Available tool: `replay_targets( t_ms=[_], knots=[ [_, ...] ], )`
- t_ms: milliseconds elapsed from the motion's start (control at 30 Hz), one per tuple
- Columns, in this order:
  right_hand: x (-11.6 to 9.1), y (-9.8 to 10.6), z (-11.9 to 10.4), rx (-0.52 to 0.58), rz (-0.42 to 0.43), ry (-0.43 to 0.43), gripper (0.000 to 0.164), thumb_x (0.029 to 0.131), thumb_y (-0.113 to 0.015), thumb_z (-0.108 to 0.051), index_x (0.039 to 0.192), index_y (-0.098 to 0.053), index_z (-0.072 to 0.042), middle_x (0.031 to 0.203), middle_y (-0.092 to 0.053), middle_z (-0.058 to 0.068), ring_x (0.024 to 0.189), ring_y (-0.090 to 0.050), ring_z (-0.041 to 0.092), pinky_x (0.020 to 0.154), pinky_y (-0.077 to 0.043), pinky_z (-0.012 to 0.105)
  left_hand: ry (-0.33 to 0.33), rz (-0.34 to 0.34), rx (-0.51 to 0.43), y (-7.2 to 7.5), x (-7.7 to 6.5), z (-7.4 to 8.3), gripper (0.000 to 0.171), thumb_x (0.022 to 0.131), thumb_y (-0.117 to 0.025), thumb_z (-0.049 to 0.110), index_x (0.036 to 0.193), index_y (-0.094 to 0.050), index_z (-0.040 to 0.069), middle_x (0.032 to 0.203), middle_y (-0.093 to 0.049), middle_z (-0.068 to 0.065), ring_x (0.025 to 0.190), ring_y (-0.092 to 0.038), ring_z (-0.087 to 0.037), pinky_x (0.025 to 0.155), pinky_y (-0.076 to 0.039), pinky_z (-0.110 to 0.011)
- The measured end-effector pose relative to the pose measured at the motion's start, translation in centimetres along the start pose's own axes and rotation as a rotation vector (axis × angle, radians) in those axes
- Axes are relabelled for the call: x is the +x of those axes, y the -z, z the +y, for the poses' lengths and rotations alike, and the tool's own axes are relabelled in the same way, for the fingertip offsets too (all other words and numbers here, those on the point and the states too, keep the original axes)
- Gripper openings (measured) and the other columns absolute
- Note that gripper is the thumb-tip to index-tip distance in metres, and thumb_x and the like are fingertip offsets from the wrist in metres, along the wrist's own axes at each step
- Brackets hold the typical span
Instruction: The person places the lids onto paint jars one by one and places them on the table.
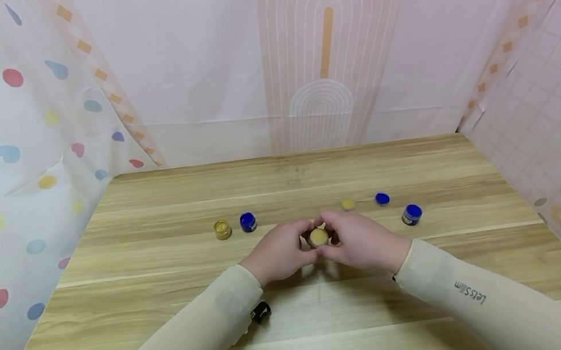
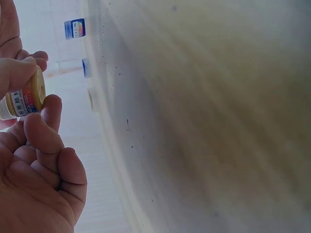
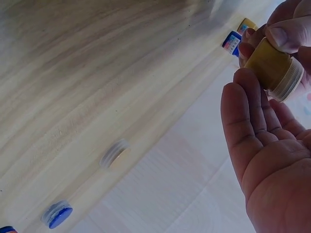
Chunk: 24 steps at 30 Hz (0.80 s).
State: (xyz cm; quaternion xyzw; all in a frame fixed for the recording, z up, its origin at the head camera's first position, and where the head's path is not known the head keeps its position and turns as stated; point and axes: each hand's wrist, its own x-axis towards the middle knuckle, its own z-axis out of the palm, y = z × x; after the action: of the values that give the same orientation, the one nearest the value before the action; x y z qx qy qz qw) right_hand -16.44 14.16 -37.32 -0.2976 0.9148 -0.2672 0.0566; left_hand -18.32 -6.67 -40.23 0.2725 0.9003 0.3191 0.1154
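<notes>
Over the middle of the table, both hands hold a small yellow paint jar (image 1: 319, 237) between them. The left hand (image 1: 281, 251) grips it from the left, fingers and thumb curved round its side. From the right, the right hand (image 1: 363, 239) pinches the same jar with thumb and fingers. A lid with a clear ribbed rim sits on the jar (image 3: 269, 65) in the right wrist view. Its printed label faces the left wrist camera. Left of the hands stand an open yellow paint jar (image 1: 222, 229) and an open blue paint jar (image 1: 248, 222).
Beyond the right hand, a yellow lid (image 1: 348, 204) and a blue lid (image 1: 382, 199) lie on the wooden table (image 1: 291, 179). Farther right stands a blue-topped paint jar (image 1: 412, 214). Patterned cloth (image 1: 198, 92) hangs behind the table and at its sides.
</notes>
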Motion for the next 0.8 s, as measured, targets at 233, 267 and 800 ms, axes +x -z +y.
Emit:
replay_targets(
  t_ms=[233, 267, 800],
  knots=[
    [0.03, 0.02, 0.16, -0.016, 0.010, 0.044, 0.032, 0.096, -0.075, -0.017, 0.125, -0.064, -0.009, 0.103, -0.072, 0.000, 0.087, -0.067, 0.014, 0.076, -0.055, 0.025, -0.014, 0.010, 0.008, 0.07, 0.05, 0.03, 0.038, 0.094, -0.076, 0.025, 0.130, -0.069, 0.015, 0.092, -0.067, 0.007, 0.074, -0.059, -0.010, 0.066, -0.050, -0.028],
    [0.02, 0.03, 0.14, -0.014, 0.010, 0.044, 0.031, 0.096, -0.075, -0.017, 0.124, -0.064, -0.009, 0.104, -0.072, 0.000, 0.088, -0.067, 0.013, 0.076, -0.055, 0.025, -0.016, 0.013, 0.008, 0.08, 0.05, 0.04, 0.038, 0.094, -0.076, 0.025, 0.130, -0.069, 0.016, 0.093, -0.068, 0.007, 0.075, -0.059, -0.010, 0.067, -0.051, -0.028],
    [-0.01, 0.05, 0.02, 0.014, -0.006, 0.000, 0.030, 0.096, -0.077, -0.023, 0.120, -0.063, -0.011, 0.101, -0.071, -0.003, 0.086, -0.065, 0.008, 0.077, -0.055, 0.026, 0.003, -0.010, -0.001, 0.04, -0.04, 0.08, 0.025, 0.094, -0.076, 0.027, 0.116, -0.068, 0.019, 0.090, -0.066, 0.007, 0.075, -0.059, -0.011, 0.069, -0.051, -0.030]
  ],
)
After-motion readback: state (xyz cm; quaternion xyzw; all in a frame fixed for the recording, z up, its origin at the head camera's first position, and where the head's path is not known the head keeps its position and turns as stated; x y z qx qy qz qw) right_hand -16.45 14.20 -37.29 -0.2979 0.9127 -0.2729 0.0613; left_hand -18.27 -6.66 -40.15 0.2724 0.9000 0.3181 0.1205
